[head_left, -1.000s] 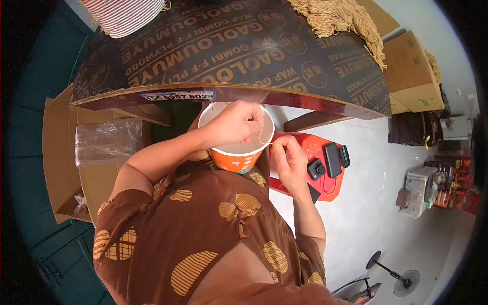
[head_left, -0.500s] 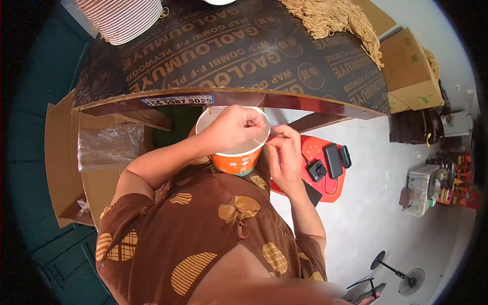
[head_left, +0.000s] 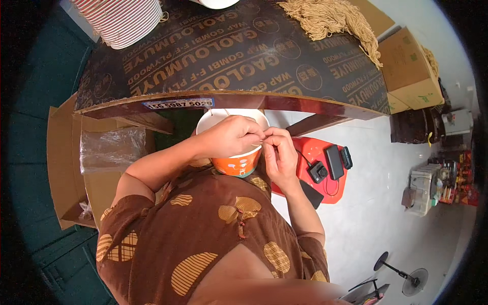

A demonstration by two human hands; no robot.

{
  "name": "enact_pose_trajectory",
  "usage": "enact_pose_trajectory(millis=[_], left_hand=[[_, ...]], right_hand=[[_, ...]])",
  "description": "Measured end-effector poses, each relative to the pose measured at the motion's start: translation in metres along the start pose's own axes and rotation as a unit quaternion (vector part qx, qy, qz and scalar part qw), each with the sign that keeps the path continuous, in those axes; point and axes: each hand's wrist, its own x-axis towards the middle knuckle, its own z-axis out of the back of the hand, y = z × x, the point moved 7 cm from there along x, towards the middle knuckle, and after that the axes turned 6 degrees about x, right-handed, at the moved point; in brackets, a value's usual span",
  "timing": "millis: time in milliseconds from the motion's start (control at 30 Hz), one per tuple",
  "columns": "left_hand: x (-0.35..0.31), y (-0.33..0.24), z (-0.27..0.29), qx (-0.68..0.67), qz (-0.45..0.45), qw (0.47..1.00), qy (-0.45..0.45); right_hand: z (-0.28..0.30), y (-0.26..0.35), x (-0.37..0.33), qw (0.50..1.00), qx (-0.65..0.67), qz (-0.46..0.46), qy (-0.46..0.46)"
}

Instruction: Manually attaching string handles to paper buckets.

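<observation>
- Bowl [head_left: 235, 163]: orange paper tub with a white inside, held at the person's chest just below the tabletop edge. Its contents are hidden behind the hands, so I cannot tell whether it is filled.
- Left hand [head_left: 231, 136]: curled over the bowl's rim, fingers [head_left: 252, 133] pinched together on what looks like a thin pale string, too fine to make out clearly.
- Right hand [head_left: 279, 154]: beside the bowl, fingertips closed and meeting the left hand's at the same spot.
- Risk, as I judge it: neither hand visibly grips the bowl's wall, so a tug on the string could tip it off the lap; a thin strand could also slip or snap.
- Red stool [head_left: 315, 170]: just right of the person, carrying small black devices and a cable.
- Tabletop [head_left: 229, 56]: dark printed plywood, with a stack of striped bowls [head_left: 127, 20] at the far left and a heap of tan cords [head_left: 330, 20] at the far right.
- Cardboard boxes [head_left: 412, 76]: on the floor, well apart to the right; contents not visible.
</observation>
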Motion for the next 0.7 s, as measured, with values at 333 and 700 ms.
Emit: enact_pose_trajectory(millis=[333, 700], left_hand=[[0.001, -0.005, 0.007, -0.013, 0.080, 0.997, -0.004], [0.003, -0.002, 0.003, -0.222, 0.020, 0.974, -0.045]], right_hand=[[-0.004, 0.005, 0.002, 1.000, -0.005, 0.021, 0.010], [-0.003, 0.007, 0.000, 0.999, -0.019, 0.049, -0.005]])
